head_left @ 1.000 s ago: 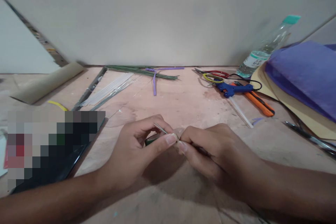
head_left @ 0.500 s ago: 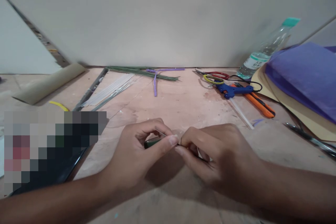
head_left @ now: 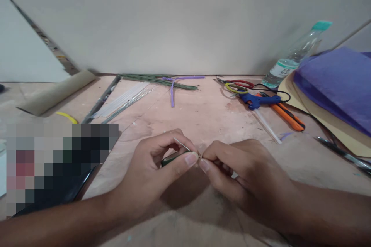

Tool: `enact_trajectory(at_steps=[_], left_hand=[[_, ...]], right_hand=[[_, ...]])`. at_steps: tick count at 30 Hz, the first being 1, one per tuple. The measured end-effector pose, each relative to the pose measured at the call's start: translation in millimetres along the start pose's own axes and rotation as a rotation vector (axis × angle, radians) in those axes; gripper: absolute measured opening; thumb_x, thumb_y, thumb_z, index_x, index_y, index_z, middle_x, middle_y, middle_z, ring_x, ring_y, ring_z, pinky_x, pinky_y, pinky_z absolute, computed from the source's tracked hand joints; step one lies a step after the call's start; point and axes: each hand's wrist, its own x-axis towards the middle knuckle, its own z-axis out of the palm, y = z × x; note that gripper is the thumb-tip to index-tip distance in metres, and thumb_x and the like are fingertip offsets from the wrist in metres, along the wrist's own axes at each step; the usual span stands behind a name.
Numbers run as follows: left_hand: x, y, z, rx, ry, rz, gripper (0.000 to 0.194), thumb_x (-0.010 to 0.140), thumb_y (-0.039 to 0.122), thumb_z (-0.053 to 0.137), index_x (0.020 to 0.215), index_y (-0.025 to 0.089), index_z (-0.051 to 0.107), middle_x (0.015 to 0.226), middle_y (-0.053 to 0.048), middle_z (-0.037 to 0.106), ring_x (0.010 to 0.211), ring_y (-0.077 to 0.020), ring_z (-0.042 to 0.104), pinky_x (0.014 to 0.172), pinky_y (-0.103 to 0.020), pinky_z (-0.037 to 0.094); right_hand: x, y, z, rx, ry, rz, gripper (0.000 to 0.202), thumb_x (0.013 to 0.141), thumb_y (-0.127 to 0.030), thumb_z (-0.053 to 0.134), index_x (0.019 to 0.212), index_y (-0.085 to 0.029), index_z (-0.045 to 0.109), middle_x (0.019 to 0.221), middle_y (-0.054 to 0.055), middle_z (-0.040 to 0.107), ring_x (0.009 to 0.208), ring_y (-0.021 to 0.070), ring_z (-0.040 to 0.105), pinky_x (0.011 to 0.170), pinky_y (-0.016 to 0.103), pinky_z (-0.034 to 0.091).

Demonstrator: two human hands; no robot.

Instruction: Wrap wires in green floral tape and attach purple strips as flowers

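Note:
My left hand (head_left: 162, 166) pinches a dark green object (head_left: 170, 158) between thumb and fingers. A thin pale wire (head_left: 181, 144) sticks up from between those fingers. Close on the right, my right hand (head_left: 237, 166) is closed, its thumb and index fingertip pressed together at the end of what the left hand holds. The fingertips of both hands nearly touch, and they cover most of the small piece between them. Both hands are just above the table (head_left: 185, 123).
Green stems (head_left: 156, 79), a purple strip (head_left: 172, 94) and white sticks (head_left: 121, 100) lie at the back. Scissors (head_left: 236, 87), a blue glue gun (head_left: 255, 99), an orange cutter (head_left: 290, 117), a bottle (head_left: 286, 63) and purple sheets (head_left: 336, 81) are right. Left lies a cardboard tube (head_left: 58, 92).
The pale wire at my left fingers shows more and points up to the left. My right fingertips have shifted slightly right. The whole view has moved a little.

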Motion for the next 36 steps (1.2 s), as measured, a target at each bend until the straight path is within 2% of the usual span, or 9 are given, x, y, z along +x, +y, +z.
enact_trajectory(at_steps=[6,13,20,25,28,31,33,36], left_hand=[[0.6,-2.7,-1.1,-0.08,-0.022,-0.015,0.01,0.099,0.029,0.073,0.092,0.022,0.076,0.083,0.003,0.069,0.078,-0.0101,0.063,0.074,-0.021,0.048],[2.8,-3.5,-2.8,-0.126,-0.045,-0.046,0.013,0.098,0.03,0.074,0.089,0.021,0.076,0.082,0.002,0.07,0.078,-0.0119,0.064,0.075,-0.024,0.048],[4.7,-4.7,-3.1,-0.174,-0.069,-0.061,0.017,0.1,0.03,0.073,0.087,0.019,0.074,0.082,0.0,0.073,0.078,-0.0128,0.065,0.073,-0.024,0.048],[4.0,-3.9,-3.2,-0.158,-0.046,-0.065,0.021,0.099,0.033,0.073,0.084,0.018,0.072,0.079,0.0,0.069,0.076,-0.0128,0.063,0.071,-0.025,0.046],[3.3,-2.6,-2.7,-0.095,-0.005,-0.059,0.024,0.098,0.033,0.073,0.079,0.018,0.071,0.076,0.001,0.065,0.071,-0.0114,0.058,0.067,-0.024,0.043],[3.6,-3.0,-2.0,-0.019,0.042,-0.063,0.028,0.096,0.033,0.074,0.073,0.017,0.068,0.07,0.002,0.059,0.065,-0.0107,0.052,0.062,-0.024,0.04],[4.2,-4.3,-1.5,-0.005,0.051,-0.076,0.029,0.095,0.035,0.074,0.073,0.017,0.069,0.071,0.001,0.06,0.066,-0.0119,0.053,0.063,-0.025,0.041],[4.7,-5.9,-0.7,-0.022,0.039,-0.089,0.026,0.095,0.037,0.075,0.078,0.017,0.072,0.074,0.0,0.065,0.07,-0.0134,0.058,0.067,-0.025,0.043]], right_hand=[[0.3,-1.6,-2.0,0.14,-0.042,0.035,0.02,0.098,-0.01,0.055,0.081,-0.02,0.061,0.062,-0.008,0.054,0.052,0.0066,0.047,0.054,0.021,0.033],[3.5,-2.5,-0.8,0.113,-0.06,0.076,0.024,0.097,-0.012,0.053,0.076,-0.021,0.056,0.057,-0.009,0.049,0.047,0.0075,0.044,0.05,0.023,0.031],[1.7,-2.4,1.8,0.183,-0.111,0.099,0.027,0.098,-0.012,0.048,0.073,-0.023,0.051,0.054,-0.009,0.052,0.043,0.0073,0.047,0.044,0.021,0.031],[4.7,1.5,2.7,0.287,-0.15,0.053,0.029,0.103,-0.01,0.047,0.078,-0.023,0.054,0.054,-0.01,0.057,0.046,0.0062,0.055,0.05,0.018,0.039],[5.5,4.7,1.0,0.174,-0.138,-0.007,0.023,0.106,-0.015,0.049,0.087,-0.022,0.061,0.063,-0.008,0.063,0.052,0.0083,0.059,0.054,0.021,0.04],[2.6,8.2,1.4,-0.006,-0.086,-0.044,0.01,0.104,-0.023,0.059,0.097,-0.022,0.065,0.07,-0.005,0.068,0.056,0.0119,0.061,0.056,0.026,0.039],[0.2,9.6,2.8,-0.065,-0.043,-0.075,0.005,0.102,-0.021,0.061,0.099,-0.021,0.065,0.07,-0.004,0.069,0.056,0.0129,0.062,0.057,0.027,0.038],[-1.4,9.4,4.1,-0.119,0.01,-0.125,0.012,0.101,-0.015,0.055,0.095,-0.022,0.064,0.069,-0.003,0.069,0.055,0.0135,0.062,0.057,0.028,0.036]])
